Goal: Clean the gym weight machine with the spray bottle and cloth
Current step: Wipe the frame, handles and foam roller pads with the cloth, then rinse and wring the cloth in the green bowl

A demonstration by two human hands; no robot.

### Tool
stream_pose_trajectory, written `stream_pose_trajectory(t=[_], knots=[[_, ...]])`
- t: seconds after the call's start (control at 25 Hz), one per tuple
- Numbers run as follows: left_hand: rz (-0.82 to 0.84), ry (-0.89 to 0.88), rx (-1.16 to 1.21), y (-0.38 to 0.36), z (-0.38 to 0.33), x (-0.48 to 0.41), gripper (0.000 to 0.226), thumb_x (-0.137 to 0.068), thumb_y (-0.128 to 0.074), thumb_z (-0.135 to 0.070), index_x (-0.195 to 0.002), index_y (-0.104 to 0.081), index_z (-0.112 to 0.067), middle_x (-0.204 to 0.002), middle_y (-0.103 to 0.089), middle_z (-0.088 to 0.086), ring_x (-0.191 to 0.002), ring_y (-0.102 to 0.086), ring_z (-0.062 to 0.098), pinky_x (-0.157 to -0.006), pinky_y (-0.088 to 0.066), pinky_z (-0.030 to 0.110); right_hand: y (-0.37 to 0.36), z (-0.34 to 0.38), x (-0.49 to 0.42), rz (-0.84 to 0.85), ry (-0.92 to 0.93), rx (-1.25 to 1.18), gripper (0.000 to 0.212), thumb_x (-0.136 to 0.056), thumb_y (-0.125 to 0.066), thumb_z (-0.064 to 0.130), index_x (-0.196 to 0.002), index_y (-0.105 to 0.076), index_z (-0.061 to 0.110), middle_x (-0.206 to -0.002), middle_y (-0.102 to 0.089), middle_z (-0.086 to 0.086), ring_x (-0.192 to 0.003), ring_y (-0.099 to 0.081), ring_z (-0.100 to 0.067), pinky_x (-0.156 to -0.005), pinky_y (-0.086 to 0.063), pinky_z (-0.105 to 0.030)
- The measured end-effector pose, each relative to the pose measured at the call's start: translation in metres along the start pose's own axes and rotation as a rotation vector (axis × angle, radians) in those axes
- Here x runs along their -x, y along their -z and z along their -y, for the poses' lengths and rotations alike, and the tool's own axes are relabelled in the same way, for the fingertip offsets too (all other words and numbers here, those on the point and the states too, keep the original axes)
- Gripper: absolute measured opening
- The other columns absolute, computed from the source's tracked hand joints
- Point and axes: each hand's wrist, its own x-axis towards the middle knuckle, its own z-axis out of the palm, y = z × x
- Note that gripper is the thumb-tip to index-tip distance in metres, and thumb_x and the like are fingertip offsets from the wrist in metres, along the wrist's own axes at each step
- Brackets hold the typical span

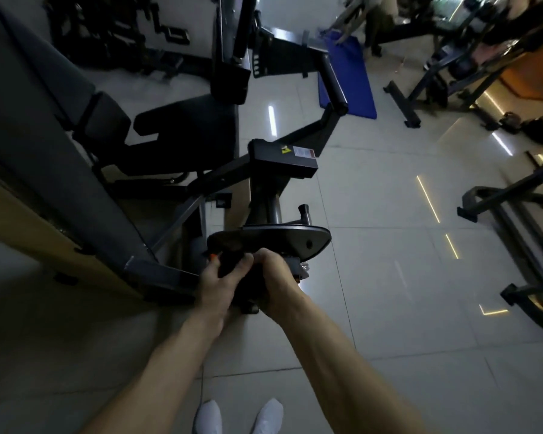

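The black weight machine (282, 158) stands in front of me, with a padded seat (195, 126) and a round metal plate (295, 238) low on its pivot. Both my hands meet just under that plate. My left hand (215, 285) grips a dark spray bottle (229, 264) with an orange tip (213, 256). My right hand (275, 277) is curled round a dark cloth (250, 288), pressed close against the bottle. The dim light hides most of the cloth and the bottle's body.
A slanted grey frame beam (60, 158) runs along the left. A blue mat (351, 76) lies on the tiled floor behind the machine's roller pad (334, 83). Other black equipment frames (514, 214) stand at the right. My white shoes (239, 415) are at the bottom.
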Motion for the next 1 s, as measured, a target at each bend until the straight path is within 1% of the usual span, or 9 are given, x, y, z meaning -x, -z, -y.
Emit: stream_pose_trajectory(t=[0.12, 0.24, 0.28, 0.36, 0.44, 0.6, 0.72, 0.88, 1.0], knots=[[-0.267, 0.078, 0.012, 0.036, -0.001, -0.025, 0.021, -0.091, -0.075, -0.028, -0.111, -0.069, -0.026, -0.115, -0.072, 0.012, -0.101, -0.069, 0.031, -0.085, -0.058, 0.048, -0.02, 0.007, -0.011, 0.137, -0.176, -0.016, 0.038, -0.093, -0.052, 0.032, -0.118, -0.071, 0.01, -0.117, -0.072, -0.015, -0.111, -0.066, -0.034, -0.102, -0.052, -0.048], [-0.404, 0.216, 0.253, 0.053, 0.003, -0.046, 0.013, -0.094, -0.068, -0.008, -0.098, -0.068, -0.02, -0.121, -0.068, 0.019, -0.091, -0.067, 0.033, -0.075, -0.059, 0.045, -0.039, 0.008, -0.04, -0.004, -0.035, 0.265, 0.032, -0.103, -0.05, 0.029, -0.105, -0.072, 0.006, -0.096, -0.074, -0.014, -0.085, -0.072, -0.029, -0.078, -0.062, -0.039], [-0.415, 0.244, 0.354, 0.057, 0.002, -0.048, 0.013, -0.097, -0.061, -0.005, -0.104, -0.066, -0.014, -0.12, -0.067, 0.017, -0.084, -0.064, 0.033, -0.064, -0.06, 0.04, -0.044, 0.004, -0.055, -0.086, 0.047, 0.396, 0.026, -0.1, -0.054, 0.026, -0.101, -0.072, 0.007, -0.091, -0.073, -0.012, -0.077, -0.071, -0.027, -0.069, -0.061, -0.037], [-0.39, 0.361, 0.586, 0.067, -0.005, -0.043, 0.023, -0.104, -0.049, -0.009, -0.125, -0.058, -0.008, -0.108, -0.064, 0.018, -0.074, -0.06, 0.033, -0.041, -0.055, 0.033, -0.047, -0.008, -0.086, -0.205, 0.233, 0.847, 0.02, -0.093, -0.061, 0.025, -0.107, -0.071, 0.015, -0.094, -0.069, -0.003, -0.08, -0.067, -0.021, -0.073, -0.056, -0.034], [-0.39, 0.416, 0.714, 0.086, -0.013, -0.041, 0.033, -0.106, -0.043, -0.016, -0.136, -0.052, -0.004, -0.101, -0.064, 0.021, -0.072, -0.062, 0.031, -0.035, -0.052, 0.031, -0.043, -0.023, -0.118, -0.171, 0.264, 1.215, 0.025, -0.086, -0.069, 0.028, -0.111, -0.067, 0.024, -0.099, -0.069, 0.003, -0.085, -0.067, -0.017, -0.078, -0.058, -0.036], [-0.367, 0.382, 0.71, 0.105, -0.031, -0.035, 0.03, -0.106, -0.041, -0.018, -0.126, -0.056, -0.001, -0.093, -0.064, 0.02, -0.066, -0.064, 0.027, -0.034, -0.049, 0.024, -0.036, -0.043, -0.143, -0.072, 0.212, 1.486, 0.007, -0.082, -0.063, 0.027, -0.089, -0.063, 0.025, -0.085, -0.069, 0.002, -0.076, -0.069, -0.019, -0.069, -0.061, -0.038], [-0.359, 0.347, 0.665, 0.095, -0.041, -0.026, 0.028, -0.101, -0.04, -0.012, -0.121, -0.057, -0.003, -0.091, -0.064, 0.018, -0.07, -0.063, 0.025, -0.036, -0.049, 0.022, -0.035, -0.038, -0.132, -0.101, 0.308, 1.512, 0.009, -0.086, -0.059, 0.034, -0.091, -0.063, 0.027, -0.087, -0.067, 0.005, -0.08, -0.066, -0.017, -0.066, -0.055, -0.033], [-0.297, 0.237, 0.483, 0.03, -0.066, -0.022, 0.036, -0.092, -0.054, -0.041, -0.099, -0.064, -0.007, -0.084, -0.065, 0.012, -0.066, -0.06, 0.021, -0.048, -0.045, 0.024, -0.008, 0.022, -0.095, -0.11, 0.352, 1.266, 0.025, -0.093, -0.061, 0.043, -0.089, -0.066, 0.019, -0.084, -0.07, 0.0, -0.072, -0.068, -0.017, -0.067, -0.06, -0.036], [-0.169, 0.144, 0.359, -0.056, -0.094, -0.038, 0.046, -0.09, -0.059, -0.058, -0.089, -0.068, -0.013, -0.068, -0.064, 0.002, -0.055, -0.056, 0.014, -0.042, -0.038, 0.019, 0.033, 0.101, -0.048, -0.11, 0.373, 1.018, 0.027, -0.09, -0.068, 0.038, -0.084, -0.072, 0.012, -0.072, -0.073, 0.0, -0.059, -0.07, -0.012, -0.057, -0.059, -0.029]])
